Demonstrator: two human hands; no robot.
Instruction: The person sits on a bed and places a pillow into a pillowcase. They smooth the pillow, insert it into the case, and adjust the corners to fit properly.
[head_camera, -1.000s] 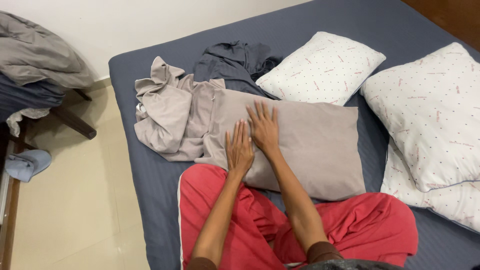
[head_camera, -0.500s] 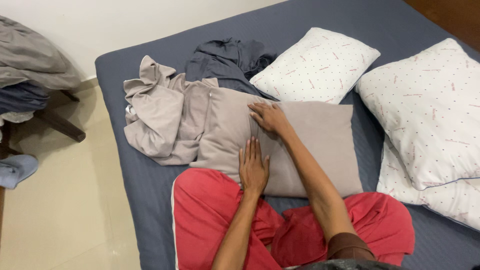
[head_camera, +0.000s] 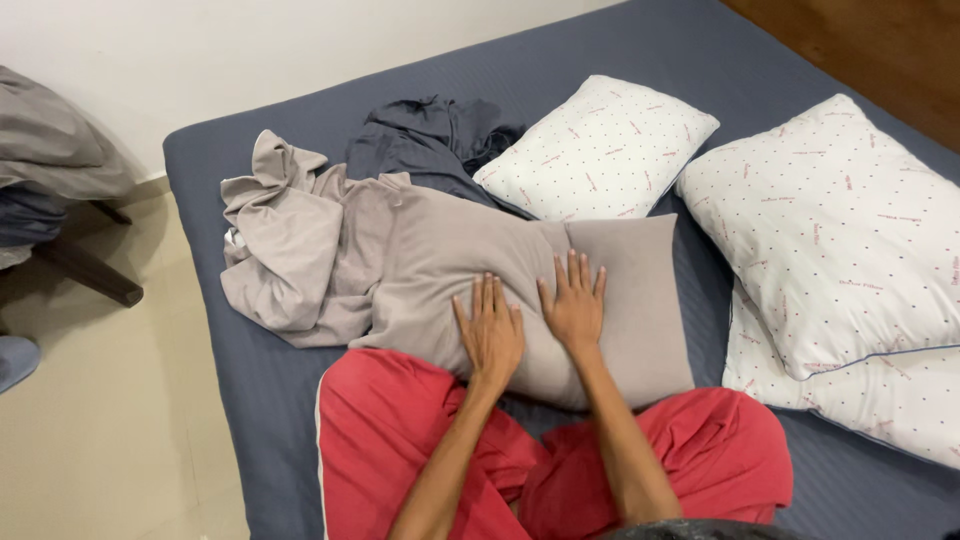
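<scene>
A pillow in a taupe case (head_camera: 470, 260) lies across the blue-grey bed sheet (head_camera: 270, 400), just beyond my knees in red trousers (head_camera: 400, 450). Both palms rest flat on it. My left hand (head_camera: 490, 330) presses the near middle of the pillow, fingers spread. Beside it, my right hand (head_camera: 573, 300) lies flat a little farther right, by a crease in the case. The loose end of the taupe case (head_camera: 290, 240) is bunched up at the pillow's left.
A crumpled dark grey cloth (head_camera: 430, 140) lies behind the pillow. A white dotted pillow (head_camera: 600, 150) sits at the back, two more (head_camera: 840, 220) stacked at the right. Left of the bed are tiled floor (head_camera: 100, 430) and a chair with heaped clothes (head_camera: 50, 150).
My right hand slid from the pillow's far middle toward me and to the right. My left hand shifted right along the near edge. The two now lie side by side.
</scene>
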